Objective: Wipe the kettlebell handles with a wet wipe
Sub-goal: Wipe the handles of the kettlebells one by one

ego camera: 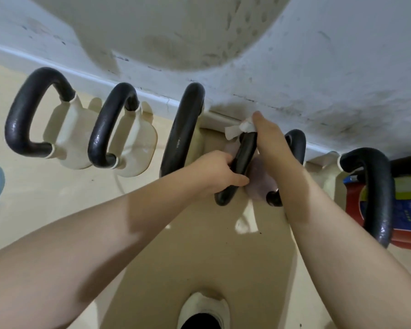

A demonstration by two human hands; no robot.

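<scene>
Glossy, pebbled black handle (243, 162), thin white wet wipe (237, 129), scuffed matt wall (318, 79)

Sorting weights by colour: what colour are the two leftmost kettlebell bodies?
Cream, on both kettlebell bodies; head view.

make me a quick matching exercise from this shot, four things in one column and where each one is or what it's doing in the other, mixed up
Things:
1. left hand
2. right hand
3. wet wipe
4. shoe

Place or state:
A. at the bottom edge, on the floor
B. gripping the near part of a black handle
C. pinched against the far end of that handle
D. pressing the wipe onto the handle

Pairs: 1-B, 2-D, 3-C, 4-A
</scene>
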